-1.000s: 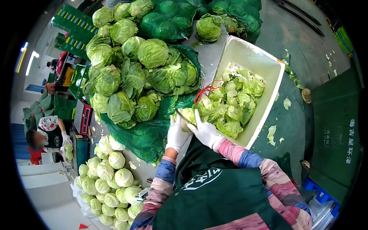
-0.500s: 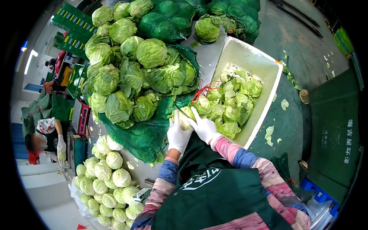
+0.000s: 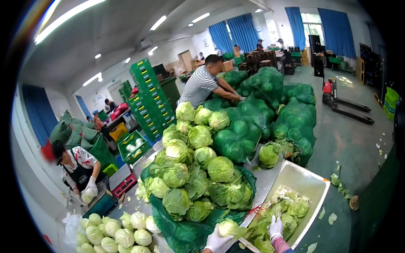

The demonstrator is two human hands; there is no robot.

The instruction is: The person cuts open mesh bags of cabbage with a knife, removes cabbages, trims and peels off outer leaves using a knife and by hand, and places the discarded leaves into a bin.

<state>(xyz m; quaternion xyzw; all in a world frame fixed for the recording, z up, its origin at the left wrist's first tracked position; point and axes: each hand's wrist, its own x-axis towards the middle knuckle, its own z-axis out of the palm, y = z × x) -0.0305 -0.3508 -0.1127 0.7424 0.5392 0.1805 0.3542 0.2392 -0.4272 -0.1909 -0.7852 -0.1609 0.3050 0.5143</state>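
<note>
At the lower edge, my gloved left hand [image 3: 217,240] is closed round a pale green cabbage [image 3: 228,228], gripping it from the left side. My gloved right hand [image 3: 276,228] is over the white foam box [image 3: 317,195], its fingers curled round a knife whose blade hardly shows here. Loose cabbage leaves [image 3: 295,209] fill much of the box below it. To the left, untrimmed cabbages [image 3: 220,168] are heaped on an opened green mesh bag [image 3: 168,223]. A red string [image 3: 256,209] lies by the box's left rim.
Trimmed cabbages [image 3: 124,238] are piled at lower left. Full green mesh sacks [image 3: 238,141] stand behind the heap, where a person in a striped shirt [image 3: 198,86] bends over them. Another person [image 3: 82,168] works beside a red scale [image 3: 124,183]. A pallet jack [image 3: 348,105] is at right.
My view has tilted up toward the room. My hands have moved apart: the left keeps the cabbage, while the right has gone from beside it to over the leaves in the box.
</note>
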